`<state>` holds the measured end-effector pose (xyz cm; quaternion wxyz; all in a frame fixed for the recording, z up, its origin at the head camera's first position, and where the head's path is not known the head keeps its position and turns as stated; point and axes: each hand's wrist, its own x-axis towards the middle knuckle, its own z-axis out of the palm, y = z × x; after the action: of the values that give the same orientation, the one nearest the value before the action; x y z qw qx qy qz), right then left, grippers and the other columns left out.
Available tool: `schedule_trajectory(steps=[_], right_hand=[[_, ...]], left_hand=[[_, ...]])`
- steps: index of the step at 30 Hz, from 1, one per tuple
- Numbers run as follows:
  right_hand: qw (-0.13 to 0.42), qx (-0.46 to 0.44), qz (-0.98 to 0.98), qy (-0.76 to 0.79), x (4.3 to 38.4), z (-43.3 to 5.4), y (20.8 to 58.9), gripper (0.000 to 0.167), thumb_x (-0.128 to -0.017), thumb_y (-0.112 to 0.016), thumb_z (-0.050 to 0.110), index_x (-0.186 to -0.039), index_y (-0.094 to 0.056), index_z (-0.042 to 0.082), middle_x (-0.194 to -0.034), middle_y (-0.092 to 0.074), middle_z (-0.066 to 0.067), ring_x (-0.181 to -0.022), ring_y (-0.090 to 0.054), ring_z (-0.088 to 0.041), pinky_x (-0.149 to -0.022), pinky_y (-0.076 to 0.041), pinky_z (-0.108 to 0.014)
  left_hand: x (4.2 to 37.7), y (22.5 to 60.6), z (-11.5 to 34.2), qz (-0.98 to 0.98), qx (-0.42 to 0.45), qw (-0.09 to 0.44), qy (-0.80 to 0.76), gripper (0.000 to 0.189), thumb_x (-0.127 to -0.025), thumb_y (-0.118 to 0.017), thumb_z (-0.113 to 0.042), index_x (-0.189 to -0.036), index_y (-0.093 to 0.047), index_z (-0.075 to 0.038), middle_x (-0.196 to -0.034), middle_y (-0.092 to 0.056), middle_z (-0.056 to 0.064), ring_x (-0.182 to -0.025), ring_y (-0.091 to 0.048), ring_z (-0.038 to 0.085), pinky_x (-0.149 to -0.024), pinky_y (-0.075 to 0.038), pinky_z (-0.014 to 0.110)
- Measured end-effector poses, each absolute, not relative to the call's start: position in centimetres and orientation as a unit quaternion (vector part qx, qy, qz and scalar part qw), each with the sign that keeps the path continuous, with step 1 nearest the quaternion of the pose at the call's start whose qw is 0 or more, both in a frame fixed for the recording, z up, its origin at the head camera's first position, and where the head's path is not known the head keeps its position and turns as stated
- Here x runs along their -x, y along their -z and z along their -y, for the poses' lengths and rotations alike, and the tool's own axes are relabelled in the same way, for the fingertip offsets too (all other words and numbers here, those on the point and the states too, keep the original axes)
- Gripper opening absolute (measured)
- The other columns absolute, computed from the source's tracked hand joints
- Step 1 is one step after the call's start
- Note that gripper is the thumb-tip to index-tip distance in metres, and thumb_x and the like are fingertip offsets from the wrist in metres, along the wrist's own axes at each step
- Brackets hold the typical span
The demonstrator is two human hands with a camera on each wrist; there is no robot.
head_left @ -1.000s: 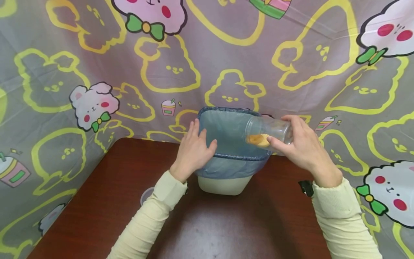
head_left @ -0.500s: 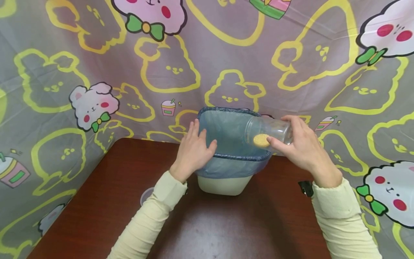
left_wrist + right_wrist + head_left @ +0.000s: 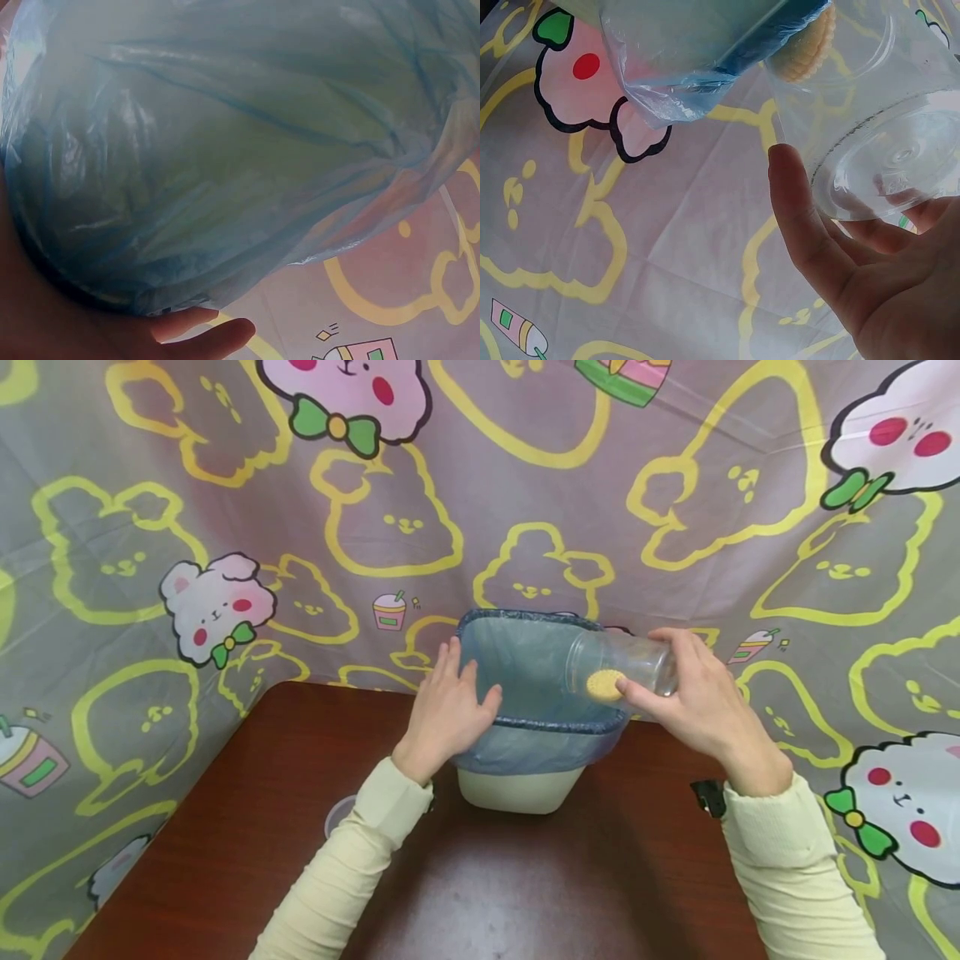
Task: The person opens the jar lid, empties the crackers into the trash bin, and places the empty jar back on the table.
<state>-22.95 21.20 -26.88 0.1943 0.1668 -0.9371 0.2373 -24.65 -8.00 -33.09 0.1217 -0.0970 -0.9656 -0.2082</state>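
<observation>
A small cream trash bin (image 3: 517, 792) stands on the table, lined with a translucent blue bag (image 3: 540, 750) folded over its rim. My left hand (image 3: 450, 714) rests at the bin's left rim with straight, spread fingers; the left wrist view shows the bag (image 3: 225, 172) up close. My right hand (image 3: 708, 706) grips a clear plastic jar (image 3: 636, 652) near its base. The jar lies tipped sideways, its mouth over the right side of the bin. One round yellow biscuit (image 3: 603, 686) with a ridged edge (image 3: 821, 52) sits inside near the mouth.
A round clear lid or shallow cup (image 3: 337, 812) lies on the dark red-brown table (image 3: 217, 793), partly behind the left sleeve. A patterned cloth (image 3: 525, 485) hangs close behind the bin and along both sides.
A second, orange-brown piece seen in the jar a second ago is gone from it; one biscuit stays near the mouth. Both hands and the bin have hardly moved.
</observation>
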Motion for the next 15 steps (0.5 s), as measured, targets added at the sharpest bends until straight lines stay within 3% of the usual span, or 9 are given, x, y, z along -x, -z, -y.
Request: schedule_trajectory(steps=[15], right_hand=[[0.203,-0.177,0.934,-0.233,22.83,-21.27,26.89,0.069,-0.081,-0.071,0.044,-0.135,-0.045,0.009,-0.133,-0.048,-0.018,-0.113,-0.048,-0.036,-0.087,-0.041,-0.058]], left_hand=[[24.62,33.17,8.03,0.965,0.098,0.125,0.21,0.066,-0.096,-0.039,-0.049,-0.14,-0.048,-0.001,-0.161,-0.013,0.02,-0.151,-0.01,0.032,-0.114,-0.029,0.055]])
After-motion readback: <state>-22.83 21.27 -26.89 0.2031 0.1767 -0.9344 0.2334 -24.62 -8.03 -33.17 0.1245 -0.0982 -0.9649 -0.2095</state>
